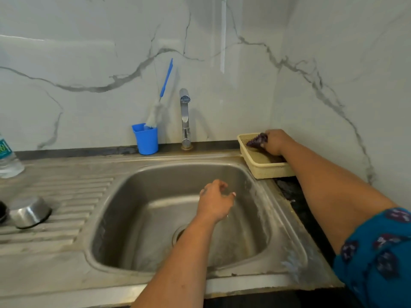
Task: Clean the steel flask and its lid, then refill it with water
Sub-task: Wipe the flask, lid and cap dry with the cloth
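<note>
A steel piece [30, 213], either the flask's end or its lid, lies on its side on the ribbed drainboard at the far left; I cannot tell which, and the frame edge cuts it off. My left hand [214, 202] hovers over the steel sink [155, 218], fingers loosely curled, holding nothing. My right hand [274, 142] reaches into a cream plastic basket [264, 168] at the back right corner and grips a purple scrubber [256, 140] above the basket's floor. The tap [185, 117] stands behind the sink with no water running.
A blue cup [145, 138] holding a blue-handled bottle brush [163, 87] stands left of the tap. A clear plastic water bottle [7, 158] is at the left edge. The sink drain [179, 235] shows beside my left forearm. Marble walls close the back and right.
</note>
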The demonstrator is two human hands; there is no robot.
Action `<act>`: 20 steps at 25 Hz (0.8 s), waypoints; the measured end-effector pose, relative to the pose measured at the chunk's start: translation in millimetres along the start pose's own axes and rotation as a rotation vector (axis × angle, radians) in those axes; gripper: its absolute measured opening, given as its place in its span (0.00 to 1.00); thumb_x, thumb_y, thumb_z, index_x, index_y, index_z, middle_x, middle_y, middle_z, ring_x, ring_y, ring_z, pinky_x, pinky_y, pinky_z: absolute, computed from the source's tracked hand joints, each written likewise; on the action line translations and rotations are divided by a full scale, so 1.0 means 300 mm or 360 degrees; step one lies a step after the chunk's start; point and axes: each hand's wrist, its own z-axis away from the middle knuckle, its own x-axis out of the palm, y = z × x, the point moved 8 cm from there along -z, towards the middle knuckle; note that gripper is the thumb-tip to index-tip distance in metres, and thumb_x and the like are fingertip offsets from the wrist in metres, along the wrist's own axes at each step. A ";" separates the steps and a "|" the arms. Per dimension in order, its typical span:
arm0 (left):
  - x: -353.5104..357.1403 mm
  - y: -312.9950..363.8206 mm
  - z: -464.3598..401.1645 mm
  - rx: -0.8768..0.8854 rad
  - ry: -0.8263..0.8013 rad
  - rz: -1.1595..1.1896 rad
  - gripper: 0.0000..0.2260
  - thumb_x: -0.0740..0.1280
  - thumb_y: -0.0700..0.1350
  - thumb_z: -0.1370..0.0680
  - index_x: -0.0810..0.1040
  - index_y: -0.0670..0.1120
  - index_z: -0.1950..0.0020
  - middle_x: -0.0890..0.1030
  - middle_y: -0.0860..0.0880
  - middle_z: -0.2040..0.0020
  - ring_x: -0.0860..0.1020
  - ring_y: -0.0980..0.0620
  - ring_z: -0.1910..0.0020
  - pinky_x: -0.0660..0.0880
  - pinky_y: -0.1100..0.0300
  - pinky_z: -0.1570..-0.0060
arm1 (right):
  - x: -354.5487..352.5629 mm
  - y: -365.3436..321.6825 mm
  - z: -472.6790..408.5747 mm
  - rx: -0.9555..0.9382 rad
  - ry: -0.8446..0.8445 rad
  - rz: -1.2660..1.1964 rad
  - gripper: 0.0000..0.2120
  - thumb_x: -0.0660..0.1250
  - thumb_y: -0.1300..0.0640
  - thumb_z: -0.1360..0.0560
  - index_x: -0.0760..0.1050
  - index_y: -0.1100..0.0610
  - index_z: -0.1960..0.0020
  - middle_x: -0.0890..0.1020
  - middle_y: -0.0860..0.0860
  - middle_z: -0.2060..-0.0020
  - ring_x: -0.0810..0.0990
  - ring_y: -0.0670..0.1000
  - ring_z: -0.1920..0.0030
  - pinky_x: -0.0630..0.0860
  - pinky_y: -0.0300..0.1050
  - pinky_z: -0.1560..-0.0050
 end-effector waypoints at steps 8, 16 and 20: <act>-0.194 0.080 0.075 0.0061 0.0151 0.0347 0.15 0.71 0.48 0.23 0.77 0.47 0.38 0.79 0.49 0.40 0.76 0.50 0.40 0.71 0.55 0.36 | -0.258 -0.242 0.329 0.0141 0.0303 -0.1950 0.14 0.58 0.52 0.18 0.71 0.57 0.36 0.79 0.55 0.41 0.79 0.55 0.46 0.76 0.50 0.44; -0.832 -0.293 0.353 -0.0154 0.0457 0.0113 0.10 0.71 0.46 0.23 0.80 0.47 0.43 0.81 0.51 0.47 0.78 0.53 0.45 0.72 0.61 0.45 | 0.145 -0.957 0.743 0.0358 -0.0941 -0.3037 0.20 0.54 0.53 0.19 0.77 0.66 0.58 0.81 0.62 0.66 0.82 0.58 0.70 0.80 0.49 0.74; -1.261 -0.558 0.555 -0.0348 0.0726 0.0014 0.09 0.70 0.46 0.23 0.81 0.46 0.44 0.82 0.49 0.47 0.79 0.51 0.46 0.72 0.61 0.47 | 0.155 -1.410 0.843 0.0118 -0.1142 -0.3016 0.08 0.65 0.62 0.23 0.76 0.69 0.54 0.83 0.61 0.68 0.83 0.55 0.72 0.77 0.42 0.78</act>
